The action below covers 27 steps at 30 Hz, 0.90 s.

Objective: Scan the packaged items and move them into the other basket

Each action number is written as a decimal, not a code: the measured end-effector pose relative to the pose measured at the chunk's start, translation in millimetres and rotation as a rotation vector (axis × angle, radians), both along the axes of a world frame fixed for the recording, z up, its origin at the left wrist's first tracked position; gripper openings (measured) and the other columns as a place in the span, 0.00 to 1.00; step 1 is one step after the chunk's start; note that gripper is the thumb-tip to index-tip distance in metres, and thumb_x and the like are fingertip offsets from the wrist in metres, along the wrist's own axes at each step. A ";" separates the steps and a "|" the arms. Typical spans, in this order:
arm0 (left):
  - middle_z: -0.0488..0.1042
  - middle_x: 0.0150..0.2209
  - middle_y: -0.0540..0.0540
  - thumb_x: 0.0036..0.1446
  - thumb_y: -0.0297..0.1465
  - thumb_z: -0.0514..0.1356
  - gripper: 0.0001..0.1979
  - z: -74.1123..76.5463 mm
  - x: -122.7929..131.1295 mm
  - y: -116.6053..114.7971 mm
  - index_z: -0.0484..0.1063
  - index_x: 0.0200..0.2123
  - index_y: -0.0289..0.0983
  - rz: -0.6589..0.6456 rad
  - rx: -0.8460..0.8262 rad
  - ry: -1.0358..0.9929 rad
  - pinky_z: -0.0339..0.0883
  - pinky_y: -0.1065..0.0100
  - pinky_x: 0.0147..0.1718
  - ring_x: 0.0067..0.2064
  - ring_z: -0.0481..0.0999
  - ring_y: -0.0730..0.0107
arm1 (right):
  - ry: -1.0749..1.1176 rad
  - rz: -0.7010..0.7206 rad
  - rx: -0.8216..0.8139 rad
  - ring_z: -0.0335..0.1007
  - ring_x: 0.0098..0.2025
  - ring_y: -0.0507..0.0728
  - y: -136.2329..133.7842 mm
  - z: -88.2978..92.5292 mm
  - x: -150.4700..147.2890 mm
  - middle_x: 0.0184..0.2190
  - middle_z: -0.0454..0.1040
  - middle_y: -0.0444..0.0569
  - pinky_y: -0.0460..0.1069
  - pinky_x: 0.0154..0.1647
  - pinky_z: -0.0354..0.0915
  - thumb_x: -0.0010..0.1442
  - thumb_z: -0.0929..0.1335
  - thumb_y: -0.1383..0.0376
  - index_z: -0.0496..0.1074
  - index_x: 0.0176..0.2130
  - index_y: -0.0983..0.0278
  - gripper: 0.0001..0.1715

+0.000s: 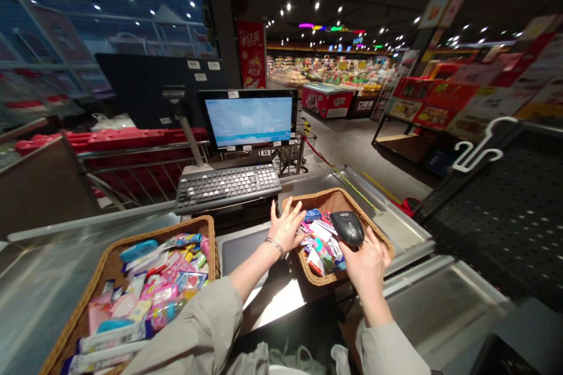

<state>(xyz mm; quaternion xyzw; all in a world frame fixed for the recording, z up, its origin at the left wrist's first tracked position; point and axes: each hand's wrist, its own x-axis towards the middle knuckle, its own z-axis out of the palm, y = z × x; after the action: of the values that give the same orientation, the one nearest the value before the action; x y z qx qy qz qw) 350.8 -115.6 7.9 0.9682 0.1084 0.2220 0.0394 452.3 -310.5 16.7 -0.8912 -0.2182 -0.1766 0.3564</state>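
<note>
My right hand (367, 263) grips a black handheld barcode scanner (347, 227), held over the right wicker basket (338, 198) of small colourful packets (321, 243). My left hand (287, 225) reaches over that basket's left rim with fingers spread, touching the packets at its edge; a bracelet circles the wrist. Both sleeves are grey-beige.
A second, larger wicker basket (132, 299) full of packets sits at the left on the steel checkout counter (422, 299). A keyboard (226, 186) and a lit monitor (248, 120) stand behind. A black perforated panel (510, 217) with a white hook rises on the right. Store aisles lie beyond.
</note>
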 end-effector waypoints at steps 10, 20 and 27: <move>0.59 0.65 0.43 0.56 0.49 0.58 0.30 7.1 -60.0 24.6 0.63 0.59 0.45 0.210 0.024 -0.015 0.23 0.31 0.61 0.69 0.46 0.48 | 0.002 0.158 0.022 0.60 0.58 0.64 47.0 5.2 -23.7 0.43 0.77 0.58 0.61 0.59 0.46 0.52 0.63 0.45 0.76 0.31 0.62 0.26; 0.58 0.66 0.43 0.57 0.50 0.57 0.30 0.9 -128.8 44.4 0.63 0.59 0.45 0.395 0.006 -0.017 0.25 0.30 0.61 0.69 0.44 0.48 | -0.001 0.324 0.017 0.61 0.57 0.65 95.3 5.5 -54.5 0.42 0.77 0.58 0.61 0.59 0.47 0.49 0.64 0.47 0.75 0.29 0.63 0.23; 0.59 0.65 0.42 0.57 0.48 0.58 0.29 -3.7 -173.5 57.8 0.63 0.59 0.45 0.522 -0.006 -0.016 0.24 0.31 0.61 0.69 0.46 0.48 | 0.025 0.454 0.026 0.62 0.57 0.65 123.4 2.5 -77.4 0.43 0.76 0.58 0.61 0.59 0.47 0.48 0.65 0.49 0.76 0.30 0.63 0.22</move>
<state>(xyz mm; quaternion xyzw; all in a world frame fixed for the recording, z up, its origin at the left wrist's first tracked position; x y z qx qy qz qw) 177.3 -57.8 4.2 0.9054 0.3550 0.2322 -0.0155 374.9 -187.1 19.2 -0.8165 -0.4065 -0.0834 0.4014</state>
